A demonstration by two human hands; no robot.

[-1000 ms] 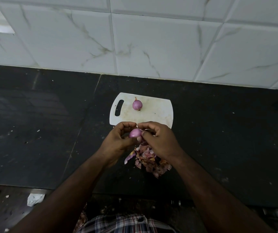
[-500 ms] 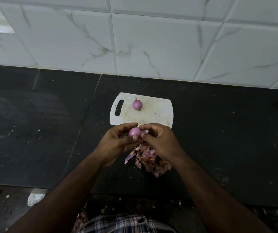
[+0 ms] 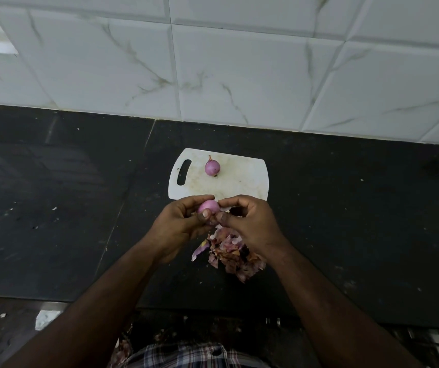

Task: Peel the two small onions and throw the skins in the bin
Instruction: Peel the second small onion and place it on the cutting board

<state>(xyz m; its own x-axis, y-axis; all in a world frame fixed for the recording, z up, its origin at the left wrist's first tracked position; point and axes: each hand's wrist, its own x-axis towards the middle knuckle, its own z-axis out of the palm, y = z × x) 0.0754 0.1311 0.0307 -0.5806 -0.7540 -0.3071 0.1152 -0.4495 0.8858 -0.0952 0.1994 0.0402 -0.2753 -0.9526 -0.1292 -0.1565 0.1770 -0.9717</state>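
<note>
My left hand (image 3: 180,226) holds a small pink onion (image 3: 209,207) between thumb and fingers, just in front of the cutting board. The fingertips of my right hand (image 3: 250,224) pinch at the onion's right side, where a pale bit of skin shows. A second small onion (image 3: 212,166), smooth and pink with a short stem tip, lies on the white cutting board (image 3: 242,179). Under my hands, a heap of pink and brown onion skins (image 3: 230,252) rests on the dark counter. No bin is in view.
The black stone counter (image 3: 53,208) runs left to right, backed by a white marble-look tiled wall (image 3: 239,75). Its front edge lies below my forearms. Scraps of white litter (image 3: 46,318) lie on the floor at lower left.
The onion has turned slightly in my left hand and more of its pink surface shows. Both hands stay in the same place above the skin heap.
</note>
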